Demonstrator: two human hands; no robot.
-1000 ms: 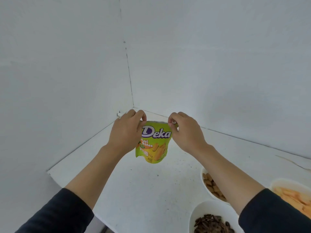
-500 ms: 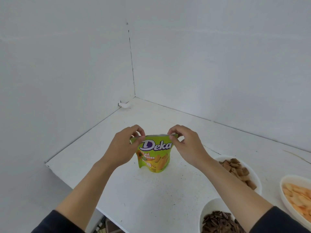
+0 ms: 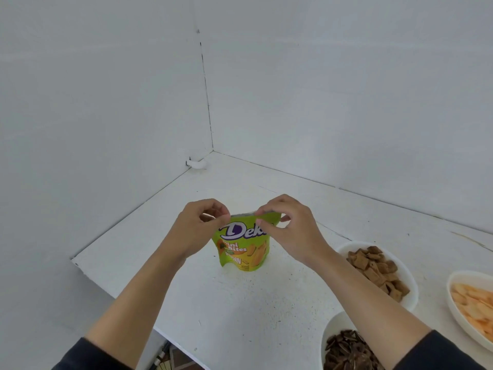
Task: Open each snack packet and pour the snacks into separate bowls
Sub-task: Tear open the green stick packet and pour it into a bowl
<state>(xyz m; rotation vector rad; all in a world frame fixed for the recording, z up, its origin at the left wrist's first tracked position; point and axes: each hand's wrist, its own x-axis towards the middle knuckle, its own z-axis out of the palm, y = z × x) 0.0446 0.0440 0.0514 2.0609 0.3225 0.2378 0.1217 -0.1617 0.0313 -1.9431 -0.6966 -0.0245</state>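
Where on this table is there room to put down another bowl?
Bare table lies between the green packet and the near edge, and behind the packet toward the wall corner. The right side is crowded: the bowl of brown squares, the bowl of dark snacks and the bowl of orange chips sit close together.

Both arms wear dark, near-black sleeves of plain cloth. The left sleeve point(image 3: 88, 356) and right sleeve point(image 3: 440, 353) end near the elbows, with the forearms bare below them. The left hand point(image 3: 197, 231) and right hand point(image 3: 290, 231) are bare.
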